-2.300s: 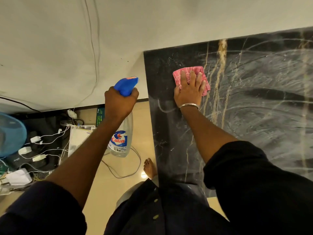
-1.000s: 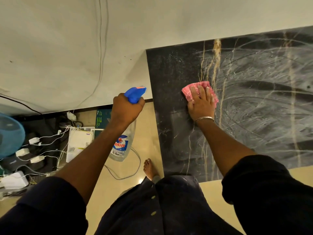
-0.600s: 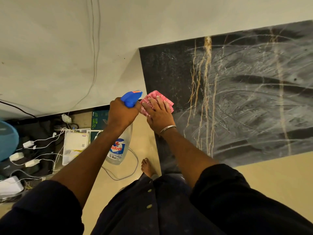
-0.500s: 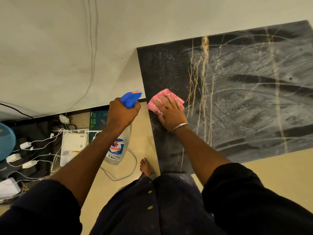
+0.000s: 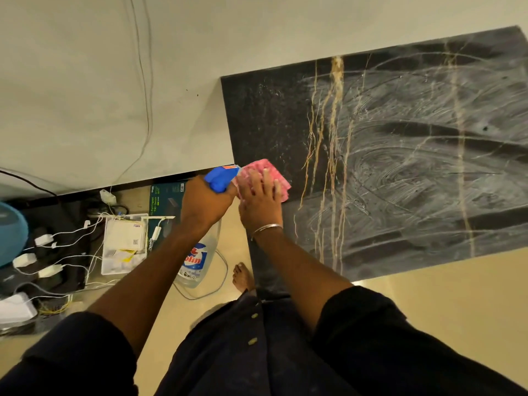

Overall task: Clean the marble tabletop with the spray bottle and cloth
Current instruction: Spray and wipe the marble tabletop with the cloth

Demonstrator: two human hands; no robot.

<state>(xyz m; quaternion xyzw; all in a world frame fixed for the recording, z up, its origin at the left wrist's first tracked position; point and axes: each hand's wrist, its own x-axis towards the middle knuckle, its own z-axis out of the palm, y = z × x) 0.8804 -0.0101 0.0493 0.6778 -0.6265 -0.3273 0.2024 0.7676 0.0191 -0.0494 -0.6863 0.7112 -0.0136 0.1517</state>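
Pink cloth (image 5: 264,174) at streaky black tabletop's (image 5: 400,167) left edge, spray bottle (image 5: 200,247) seemingly beside it.

A plain pale wall (image 5: 85,81) fills the upper left of the frame, with thin wires (image 5: 145,81) hanging down it. Below it the floor (image 5: 428,310) is shiny and cream. At the left, white plugs and cords (image 5: 48,252) lie in a messy pile beside a white box (image 5: 124,244), a dark green box (image 5: 167,204) and something round and blue (image 5: 11,235)
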